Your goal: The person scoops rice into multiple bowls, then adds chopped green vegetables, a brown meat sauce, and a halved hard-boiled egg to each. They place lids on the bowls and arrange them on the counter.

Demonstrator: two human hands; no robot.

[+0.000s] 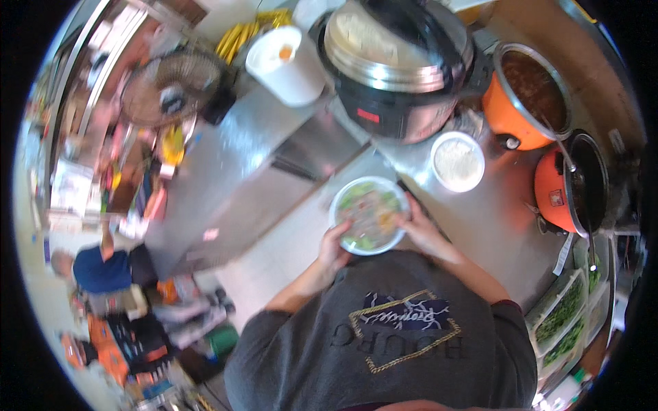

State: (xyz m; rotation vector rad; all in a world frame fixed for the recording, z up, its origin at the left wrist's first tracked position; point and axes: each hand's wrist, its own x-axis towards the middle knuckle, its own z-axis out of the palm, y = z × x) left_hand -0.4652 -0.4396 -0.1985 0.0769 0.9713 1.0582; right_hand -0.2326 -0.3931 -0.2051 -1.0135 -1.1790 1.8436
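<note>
Both my hands hold a round clear-lidded bowl (369, 214) of pale food with green leaves, just in front of my chest. My left hand (334, 248) grips its lower left rim. My right hand (421, 230) holds its right rim, fingers curled against the lid. The bowl hangs near the edge of the steel counter (480, 219).
On the counter stand a large steel rice cooker (401, 65), a white lidded tub (458, 161), an orange pot of brown stew (528, 96) and an orange pot with a ladle (574, 185). Trays of greens (565, 312) sit right. A paper roll (286, 65) and fan (171, 85) are far left. A person in blue (103, 268) sits at left.
</note>
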